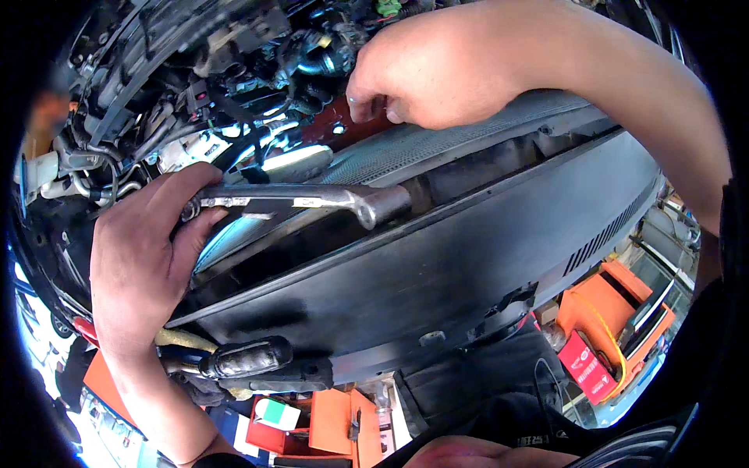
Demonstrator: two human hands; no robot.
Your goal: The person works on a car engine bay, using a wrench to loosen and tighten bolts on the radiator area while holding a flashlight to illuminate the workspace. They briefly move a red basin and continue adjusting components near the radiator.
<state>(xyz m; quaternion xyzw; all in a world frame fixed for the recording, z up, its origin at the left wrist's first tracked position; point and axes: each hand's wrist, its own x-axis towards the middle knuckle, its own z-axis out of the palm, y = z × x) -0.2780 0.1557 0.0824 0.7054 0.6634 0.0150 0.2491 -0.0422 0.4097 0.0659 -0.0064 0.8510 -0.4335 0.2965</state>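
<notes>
My left hand (140,257) grips a silver metal wrench (304,196), which lies crosswise over a long dark channel, its cylindrical head (378,209) pointing right. My right hand (437,74) hangs over the crowded engine bay (250,70) with fingers curled beside a dark red panel (328,125); what they hold, if anything, is hidden. Between the bay and me runs a grey mesh strip (421,144) above a broad dark vehicle panel (421,265) with slotted vents at its right.
Below my left wrist, a black-handled tool (242,359) rests on the panel's near edge with yellowish cloth. Lower down are orange boxes (328,413) at the middle and an orange case (601,304) with a red packet (585,363) at the right. Hoses and wiring crowd the upper left.
</notes>
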